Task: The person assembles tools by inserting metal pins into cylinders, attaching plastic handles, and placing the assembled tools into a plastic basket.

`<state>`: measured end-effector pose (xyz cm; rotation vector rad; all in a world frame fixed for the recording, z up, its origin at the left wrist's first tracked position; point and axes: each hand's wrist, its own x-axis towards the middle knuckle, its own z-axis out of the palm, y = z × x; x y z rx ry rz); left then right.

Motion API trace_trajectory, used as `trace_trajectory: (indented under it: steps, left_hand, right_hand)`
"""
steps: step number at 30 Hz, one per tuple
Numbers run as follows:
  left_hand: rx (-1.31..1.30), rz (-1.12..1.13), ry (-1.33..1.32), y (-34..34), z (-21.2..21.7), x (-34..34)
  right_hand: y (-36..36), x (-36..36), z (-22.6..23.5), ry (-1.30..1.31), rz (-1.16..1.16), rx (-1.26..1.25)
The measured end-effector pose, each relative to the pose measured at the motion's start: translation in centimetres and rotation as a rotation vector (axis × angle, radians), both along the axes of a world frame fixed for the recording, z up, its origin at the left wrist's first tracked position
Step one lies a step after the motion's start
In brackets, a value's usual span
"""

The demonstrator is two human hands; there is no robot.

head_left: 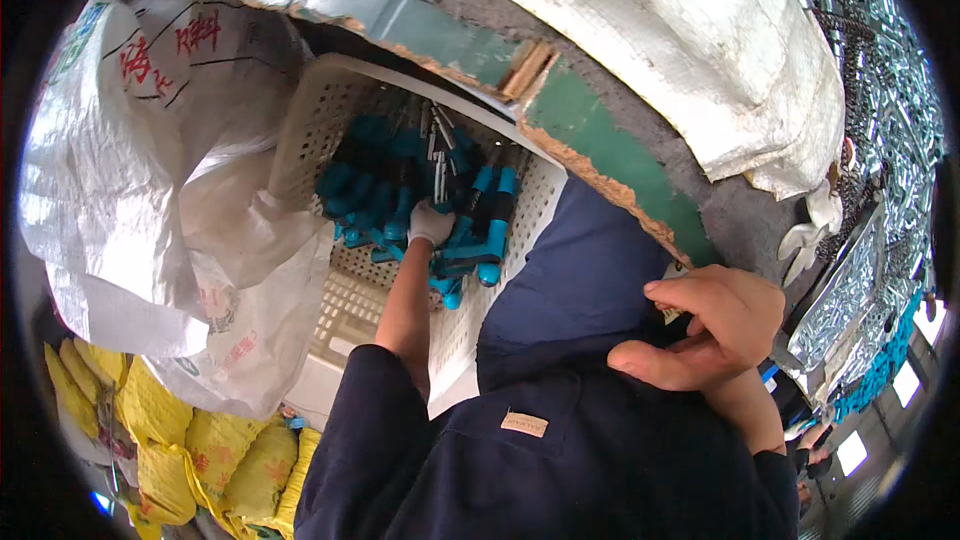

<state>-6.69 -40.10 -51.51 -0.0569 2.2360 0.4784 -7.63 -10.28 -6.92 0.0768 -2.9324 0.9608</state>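
Observation:
My left hand [430, 224], in a white glove, reaches down into a white perforated plastic crate [330, 100] and rests among several tools with blue and black handles [385, 185]. Its fingers are buried in the pile, so I cannot see whether they close on a tool. My right hand [712, 325] is bare and sits close to my dark blue jacket [560, 440], next to the worn edge of a green table [610, 155]. Its fingers are curled and pinch a small pale tag-like piece [672, 314] that is mostly hidden.
A large white woven sack [150, 160] stands open to the left of the crate. Yellow filled sacks [200, 450] lie on the floor below. White padded sheeting [690, 30] covers the table top. Shiny metal parts [880, 110] and a white glove [810, 230] lie at the right.

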Motion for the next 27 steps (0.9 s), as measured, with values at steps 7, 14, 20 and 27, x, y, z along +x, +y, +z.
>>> trace_trajectory:
  steps: [7,14,20,27]
  left_hand:
    - [-0.196,0.162,-0.041,-6.6,14.1,-9.2]
    - [-0.45,-0.163,-0.016,-2.6,12.4,-18.2]
    - [-0.402,-0.3,0.147,-0.7,8.1,-15.2]
    - [-0.431,-0.456,0.472,-7.0,11.2,-7.0]
  right_hand:
    - [-0.8,-0.6,0.6,-0.011,0.056,-0.084]
    - [-0.8,-0.8,0.6,0.024,0.015,-0.095]
    - [-0.5,-0.3,-0.3,0.056,0.042,-0.077]
    - [-0.9,-0.3,0.2,0.028,0.045,-0.089]
